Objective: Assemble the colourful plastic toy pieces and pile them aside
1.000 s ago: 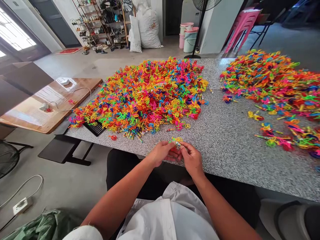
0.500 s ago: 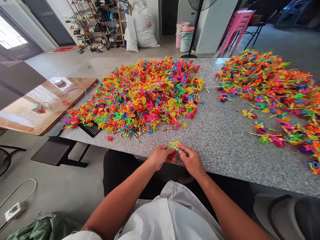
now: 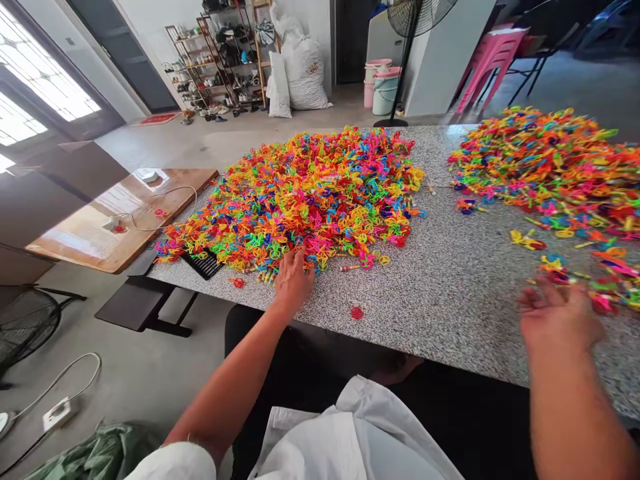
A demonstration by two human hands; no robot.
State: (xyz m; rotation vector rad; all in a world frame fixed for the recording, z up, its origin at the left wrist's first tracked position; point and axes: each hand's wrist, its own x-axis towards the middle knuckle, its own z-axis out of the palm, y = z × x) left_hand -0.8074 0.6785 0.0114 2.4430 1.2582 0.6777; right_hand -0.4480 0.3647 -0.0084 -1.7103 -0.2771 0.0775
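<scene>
While the left hand (image 3: 293, 283) is at the near edge of the larger heap (image 3: 310, 193) of colourful plastic pieces on the speckled bench (image 3: 430, 307), its fingers do best to stay light, parting one piece from its tangled neighbours; whether they grasp anything, I cannot tell. The right hand (image 3: 560, 317), blurred, looks released, fingers loosely spread beside the right-hand heap (image 3: 555, 157); a gentle reach should avoid scattering it. Half a second earlier, both hands meet around a small piece; now they are well apart, with a red ring (image 3: 357, 313) visible between them.
</scene>
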